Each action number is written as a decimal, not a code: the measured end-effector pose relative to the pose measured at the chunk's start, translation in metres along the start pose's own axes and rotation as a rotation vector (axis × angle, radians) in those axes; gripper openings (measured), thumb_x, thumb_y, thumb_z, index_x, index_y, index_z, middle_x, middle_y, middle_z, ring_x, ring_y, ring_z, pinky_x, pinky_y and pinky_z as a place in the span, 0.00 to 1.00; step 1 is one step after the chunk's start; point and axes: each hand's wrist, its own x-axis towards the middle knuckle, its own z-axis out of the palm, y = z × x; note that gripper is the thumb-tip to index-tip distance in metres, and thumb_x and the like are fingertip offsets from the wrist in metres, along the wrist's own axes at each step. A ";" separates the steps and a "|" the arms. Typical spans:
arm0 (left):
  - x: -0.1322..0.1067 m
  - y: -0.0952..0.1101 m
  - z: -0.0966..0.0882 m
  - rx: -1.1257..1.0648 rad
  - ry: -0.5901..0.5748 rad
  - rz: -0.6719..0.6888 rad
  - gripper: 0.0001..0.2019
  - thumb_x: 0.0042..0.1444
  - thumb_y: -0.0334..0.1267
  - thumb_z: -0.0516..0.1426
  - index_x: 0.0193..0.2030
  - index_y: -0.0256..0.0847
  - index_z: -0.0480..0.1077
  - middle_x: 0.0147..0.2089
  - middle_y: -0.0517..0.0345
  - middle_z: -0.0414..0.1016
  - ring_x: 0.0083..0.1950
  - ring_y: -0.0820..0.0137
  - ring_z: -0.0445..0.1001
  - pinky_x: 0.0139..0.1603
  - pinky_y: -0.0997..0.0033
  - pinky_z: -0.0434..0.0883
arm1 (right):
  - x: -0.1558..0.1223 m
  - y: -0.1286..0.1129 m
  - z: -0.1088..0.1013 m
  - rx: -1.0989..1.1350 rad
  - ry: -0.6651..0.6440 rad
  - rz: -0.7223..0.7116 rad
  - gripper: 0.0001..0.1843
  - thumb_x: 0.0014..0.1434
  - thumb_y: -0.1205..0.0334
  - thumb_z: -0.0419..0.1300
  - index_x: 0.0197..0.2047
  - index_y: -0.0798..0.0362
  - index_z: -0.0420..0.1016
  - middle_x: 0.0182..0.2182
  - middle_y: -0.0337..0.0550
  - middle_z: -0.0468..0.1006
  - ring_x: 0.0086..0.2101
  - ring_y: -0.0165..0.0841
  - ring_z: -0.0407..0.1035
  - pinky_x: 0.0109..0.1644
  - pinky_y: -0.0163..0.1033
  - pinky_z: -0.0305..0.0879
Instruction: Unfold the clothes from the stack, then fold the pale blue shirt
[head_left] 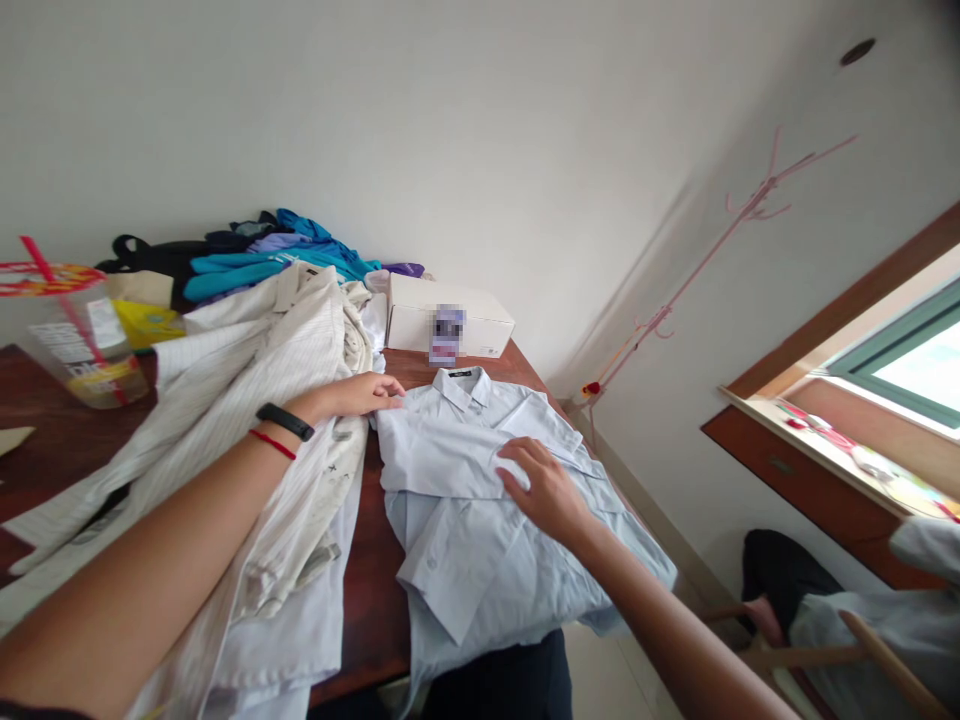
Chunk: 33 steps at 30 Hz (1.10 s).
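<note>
A light grey-blue collared shirt (457,460) lies on the dark wooden table, its collar toward the wall and its sleeves laid across the front. My left hand (366,393) is at the shirt's left shoulder edge, fingers loosely extended and grasping nothing that I can see. Over the middle of the shirt is my right hand (546,492), its fingers bent and apart, thumb separate, with the fingertips at the fabric. The shirt's lower end hangs over the table's front edge. Beside it on the left lies a pile of pale striped clothes (262,370), partly under my left forearm.
A white box (487,315) stands behind the collar, near the wall. Blue and dark clothes (255,262) are heaped at the back left. A plastic cup with a red straw (94,340) stands far left. A pink coat rack (697,255) and a chair (862,650) are at right.
</note>
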 end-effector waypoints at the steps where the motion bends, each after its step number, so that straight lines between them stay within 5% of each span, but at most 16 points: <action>1: -0.001 0.001 -0.001 -0.019 -0.010 -0.002 0.29 0.54 0.59 0.61 0.54 0.39 0.76 0.51 0.47 0.80 0.50 0.58 0.76 0.49 0.68 0.70 | 0.008 -0.022 0.003 0.039 -0.039 -0.072 0.09 0.70 0.61 0.56 0.51 0.50 0.73 0.46 0.48 0.77 0.46 0.40 0.72 0.51 0.45 0.71; 4: -0.005 0.003 -0.005 -0.026 -0.035 -0.007 0.30 0.53 0.59 0.61 0.56 0.38 0.75 0.56 0.46 0.79 0.54 0.58 0.75 0.54 0.68 0.69 | 0.026 -0.072 0.018 0.032 -0.130 -0.217 0.09 0.68 0.58 0.61 0.50 0.50 0.73 0.43 0.46 0.77 0.43 0.39 0.73 0.47 0.43 0.71; 7: -0.007 0.003 -0.006 0.000 -0.036 -0.026 0.33 0.53 0.58 0.62 0.59 0.36 0.72 0.55 0.45 0.79 0.54 0.58 0.75 0.54 0.67 0.70 | 0.038 -0.096 0.037 -0.065 -0.169 -0.259 0.11 0.66 0.58 0.64 0.50 0.51 0.72 0.42 0.45 0.76 0.41 0.39 0.71 0.42 0.41 0.70; 19: -0.002 -0.006 0.000 -0.028 -0.041 0.048 0.28 0.57 0.53 0.59 0.58 0.35 0.73 0.55 0.45 0.78 0.54 0.59 0.75 0.54 0.67 0.69 | 0.063 -0.107 0.063 -0.079 -0.088 -0.257 0.06 0.69 0.66 0.56 0.42 0.50 0.74 0.44 0.47 0.75 0.42 0.38 0.68 0.42 0.40 0.67; 27: 0.006 -0.013 0.004 -0.019 0.020 0.068 0.24 0.58 0.53 0.56 0.52 0.38 0.76 0.52 0.49 0.80 0.53 0.59 0.75 0.53 0.66 0.69 | 0.058 -0.098 0.059 0.355 0.101 0.122 0.02 0.63 0.67 0.61 0.39 0.51 0.74 0.36 0.40 0.74 0.33 0.31 0.69 0.38 0.34 0.64; 33: 0.004 -0.012 0.003 -0.019 0.012 0.071 0.22 0.58 0.51 0.57 0.52 0.38 0.76 0.53 0.49 0.80 0.54 0.60 0.75 0.56 0.67 0.68 | 0.031 -0.115 0.048 0.451 -0.195 0.337 0.07 0.62 0.58 0.64 0.37 0.52 0.80 0.20 0.33 0.71 0.24 0.29 0.67 0.31 0.33 0.57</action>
